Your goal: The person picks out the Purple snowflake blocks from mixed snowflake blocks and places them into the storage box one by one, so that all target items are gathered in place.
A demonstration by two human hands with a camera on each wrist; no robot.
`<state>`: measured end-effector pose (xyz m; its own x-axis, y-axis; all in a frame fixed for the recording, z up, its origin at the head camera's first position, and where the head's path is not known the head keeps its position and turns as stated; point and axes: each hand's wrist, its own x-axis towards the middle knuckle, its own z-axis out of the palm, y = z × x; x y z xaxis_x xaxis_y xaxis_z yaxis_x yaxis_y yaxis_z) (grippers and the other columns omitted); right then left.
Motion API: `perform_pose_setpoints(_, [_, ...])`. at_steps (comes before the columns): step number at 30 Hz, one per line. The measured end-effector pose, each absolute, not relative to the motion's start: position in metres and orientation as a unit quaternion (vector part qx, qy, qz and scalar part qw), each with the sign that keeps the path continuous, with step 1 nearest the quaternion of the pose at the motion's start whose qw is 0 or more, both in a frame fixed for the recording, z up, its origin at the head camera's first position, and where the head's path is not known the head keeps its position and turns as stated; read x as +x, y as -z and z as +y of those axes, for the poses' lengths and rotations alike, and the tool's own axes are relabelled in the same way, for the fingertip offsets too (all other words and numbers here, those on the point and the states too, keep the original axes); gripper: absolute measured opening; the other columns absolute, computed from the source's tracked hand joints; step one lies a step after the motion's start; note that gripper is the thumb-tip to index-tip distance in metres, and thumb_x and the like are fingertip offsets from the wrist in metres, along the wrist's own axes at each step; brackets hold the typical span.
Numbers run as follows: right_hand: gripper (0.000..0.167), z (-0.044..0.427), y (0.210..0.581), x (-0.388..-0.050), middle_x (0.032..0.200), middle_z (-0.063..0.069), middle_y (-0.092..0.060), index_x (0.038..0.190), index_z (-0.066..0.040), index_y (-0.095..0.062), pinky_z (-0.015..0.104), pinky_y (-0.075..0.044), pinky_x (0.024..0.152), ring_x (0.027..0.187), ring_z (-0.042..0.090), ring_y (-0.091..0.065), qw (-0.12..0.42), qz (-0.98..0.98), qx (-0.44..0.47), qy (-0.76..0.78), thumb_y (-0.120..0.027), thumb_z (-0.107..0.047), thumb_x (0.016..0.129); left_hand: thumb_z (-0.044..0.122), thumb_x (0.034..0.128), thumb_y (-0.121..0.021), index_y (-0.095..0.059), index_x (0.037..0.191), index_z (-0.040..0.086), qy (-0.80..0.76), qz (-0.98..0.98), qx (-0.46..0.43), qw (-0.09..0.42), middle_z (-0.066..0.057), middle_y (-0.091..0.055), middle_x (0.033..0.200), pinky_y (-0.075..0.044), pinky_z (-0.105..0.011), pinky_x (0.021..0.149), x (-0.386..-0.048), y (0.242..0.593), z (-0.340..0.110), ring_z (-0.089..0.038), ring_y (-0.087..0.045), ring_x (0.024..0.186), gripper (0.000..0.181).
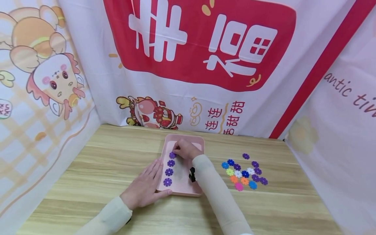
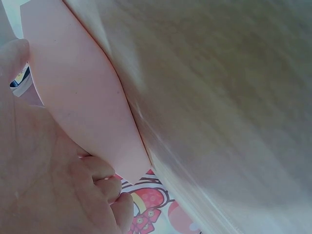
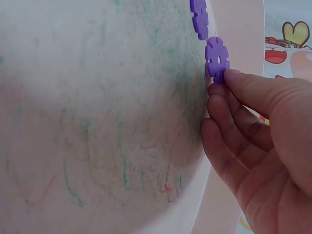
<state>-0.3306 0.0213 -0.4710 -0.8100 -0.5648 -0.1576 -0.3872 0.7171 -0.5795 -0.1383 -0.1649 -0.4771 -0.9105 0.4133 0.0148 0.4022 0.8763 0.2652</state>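
A pink tray [image 1: 188, 192] stands on the table, its inner floor marked with green and red streaks in the right wrist view. Inside, along its left side, three purple snowflake discs [image 1: 169, 172] lie in a column. At the far end of that column my right hand [image 1: 186, 150] pinches another purple snowflake disc [image 3: 217, 54] between thumb and forefinger, down at the tray floor. My left hand [image 1: 144, 186] rests against the tray's left side, fingers fairly straight along it, thumb [image 2: 14, 58] at the rim.
To the right of the tray lies a loose group of snowflake discs [image 1: 245, 174] in purple, blue, white, orange, green and pink. Printed cloth [image 1: 202, 81] hangs behind the wooden table [image 1: 117, 153] and on both sides.
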Motion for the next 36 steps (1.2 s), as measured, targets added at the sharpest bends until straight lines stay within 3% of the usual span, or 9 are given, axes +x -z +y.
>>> perform_pose_setpoints(11, [0.014, 0.026, 0.465, -0.331, 0.100, 0.003, -0.081, 0.110, -0.011, -0.082, 0.022, -0.063, 0.081, 0.087, 0.015, -0.075, 0.173, 0.911, -0.274, 0.254, -0.070, -0.015, 0.103, 0.070, 0.1009, -0.052, -0.022, 0.164, -0.007, -0.134, 0.968, 0.210, 0.017, -0.026, -0.016, 0.175, -0.023, -0.057, 0.133, -0.136, 0.473, -0.164, -0.044, -0.018, 0.164, 0.104])
perform_pose_setpoints(20, [0.021, 0.049, 0.442, -0.334, 0.120, 0.007, -0.078, 0.121, -0.007, -0.078, 0.038, -0.059, 0.106, 0.114, 0.022, -0.071, 0.144, 0.922, -0.296, 0.203, -0.069, -0.009, 0.102, 0.068, 0.1013, -0.053, -0.023, 0.163, -0.009, -0.138, 0.967, 0.213, 0.013, -0.028, -0.017, 0.174, -0.024, -0.058, 0.133, -0.136, 0.472, -0.164, -0.045, -0.019, 0.163, 0.104])
perform_pose_setpoints(25, [0.021, 0.070, 0.427, -0.339, 0.114, 0.008, -0.078, 0.120, -0.004, -0.078, 0.035, -0.062, 0.097, 0.104, 0.020, -0.072, 0.125, 0.920, -0.315, 0.196, -0.072, -0.008, 0.100, 0.068, 0.1016, -0.052, -0.022, 0.163, -0.009, -0.138, 0.967, 0.214, 0.017, -0.028, -0.016, 0.174, -0.024, -0.058, 0.133, -0.137, 0.471, -0.164, -0.045, -0.018, 0.163, 0.103])
perform_pose_setpoints(36, [0.017, 0.152, 0.421, -0.346, 0.105, 0.009, -0.078, 0.113, -0.003, -0.077, 0.039, -0.063, 0.094, 0.097, 0.020, -0.072, 0.070, 0.931, -0.293, 0.206, -0.073, -0.008, 0.098, 0.069, 0.1014, -0.051, -0.024, 0.163, -0.010, -0.134, 0.966, 0.220, 0.009, -0.029, -0.018, 0.173, -0.025, -0.058, 0.133, -0.135, 0.472, -0.165, -0.045, -0.019, 0.163, 0.104])
